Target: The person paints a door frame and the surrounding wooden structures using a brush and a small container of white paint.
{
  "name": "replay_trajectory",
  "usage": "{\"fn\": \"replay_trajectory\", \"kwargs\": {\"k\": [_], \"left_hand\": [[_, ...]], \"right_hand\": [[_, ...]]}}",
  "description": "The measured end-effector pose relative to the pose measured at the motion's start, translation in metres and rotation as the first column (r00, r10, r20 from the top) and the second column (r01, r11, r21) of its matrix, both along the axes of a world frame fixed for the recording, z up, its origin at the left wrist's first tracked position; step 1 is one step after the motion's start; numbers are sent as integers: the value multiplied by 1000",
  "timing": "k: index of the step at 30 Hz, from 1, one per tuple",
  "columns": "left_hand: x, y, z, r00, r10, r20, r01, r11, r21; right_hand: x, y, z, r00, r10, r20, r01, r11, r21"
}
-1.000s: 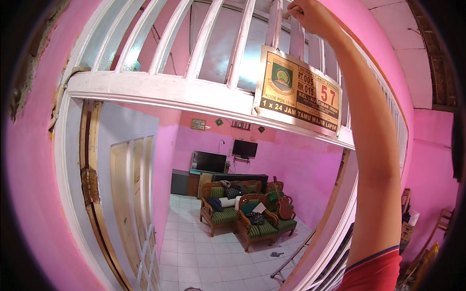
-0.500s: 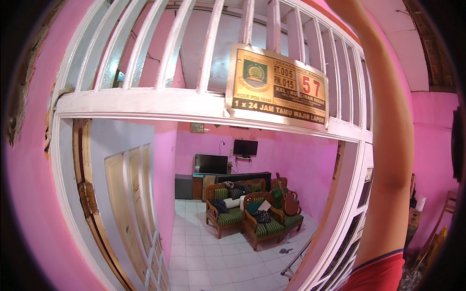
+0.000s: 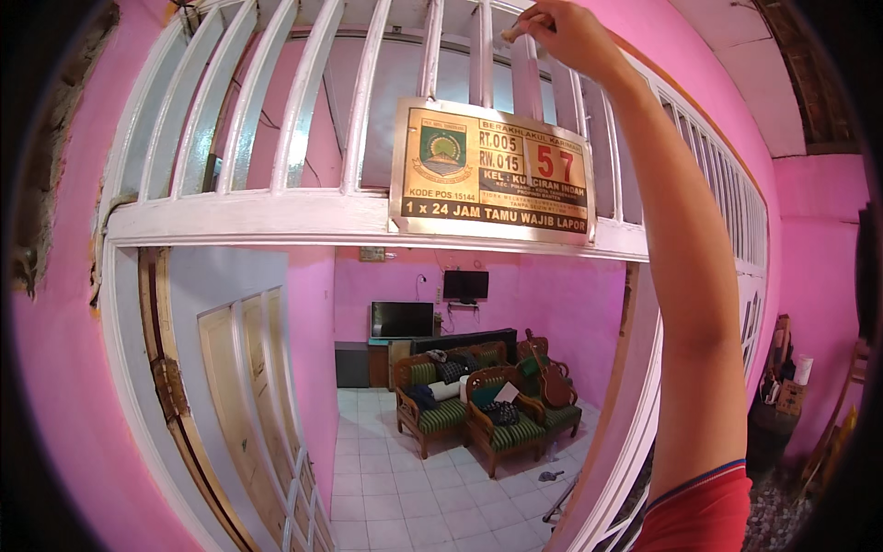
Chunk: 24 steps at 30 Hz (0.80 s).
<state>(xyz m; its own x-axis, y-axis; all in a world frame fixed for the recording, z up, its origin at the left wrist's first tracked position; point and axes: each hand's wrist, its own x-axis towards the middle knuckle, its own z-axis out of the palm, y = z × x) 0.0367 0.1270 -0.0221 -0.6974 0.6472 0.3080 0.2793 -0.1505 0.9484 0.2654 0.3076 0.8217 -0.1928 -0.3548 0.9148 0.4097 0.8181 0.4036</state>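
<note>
Bars (image 3: 526,78), white and upright, fill the space above a doorway, and our right hand (image 3: 572,39) reaches up to them, the bare arm (image 3: 692,276) rising from a red sleeve (image 3: 704,511) at lower right. Finger and thumb pinch a small tan-tipped tool (image 3: 510,35), possibly a brush, its tip near one bar, above the gold sign (image 3: 492,170); whether it touches, we cannot tell. Our left hand is out of view. At this height, we judge that a light but firm pinch serves best, with short strokes along each bar and a turn of the wrist for its narrow sides. Below, the sign overlaps the bars and white beam (image 3: 276,216), so our forearm should pass clear of its edge.
</note>
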Motion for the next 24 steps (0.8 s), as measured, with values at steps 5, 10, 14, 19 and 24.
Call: {"fn": "replay_trajectory", "kwargs": {"k": [5, 10, 14, 19, 24], "left_hand": [[1, -4, -16, 999, 43, 6, -43, 999, 5], [5, -14, -8, 996, 91, 17, -90, 995, -46], [2, -17, -22, 994, 111, -12, -111, 993, -28], [1, -17, -21, 994, 105, -18, -105, 994, -14], [3, -18, -9, 995, 100, 9, -99, 991, -95]], "right_hand": [[-20, 35, 30, 980, -196, 8, 192, 964, 186], [-20, 25, 36, 965, -238, -111, 260, 924, 281], [-14, 11, 35, 962, -267, -63, 273, 911, 309], [-30, 22, 33, 938, -346, 21, 330, 910, 251], [-25, 20, 31, 926, -361, -113, 377, 853, 361]]}}
